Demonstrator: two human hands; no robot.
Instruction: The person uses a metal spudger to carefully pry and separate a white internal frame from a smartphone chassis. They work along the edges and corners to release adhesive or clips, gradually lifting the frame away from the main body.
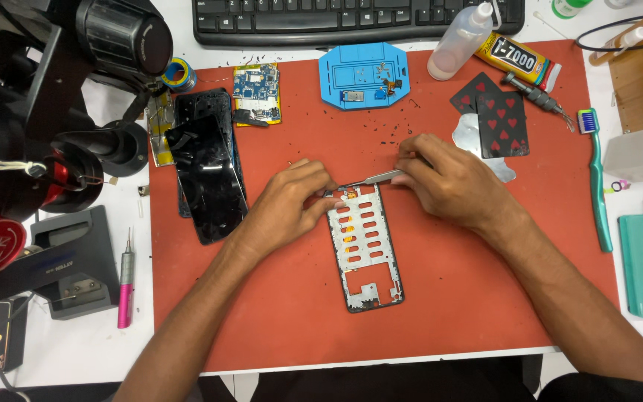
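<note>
Right hand (452,182) pinches slim metal tweezers (382,177), tips at the top edge of the phone frame (366,249). Left hand (292,205) fingers press on the frame's top left corner, pinning it flat mid-mat. Risk as I judge it: tips slip on bare metal, gouging small parts there; the thin slotted frame could flex. Red mat (455,298) is matte, speckled with debris. Glossy black screen panel (206,179) lies left.

Two hands (292,205), one phone frame (366,249), two playing cards (494,112), one toothbrush (597,179).
</note>
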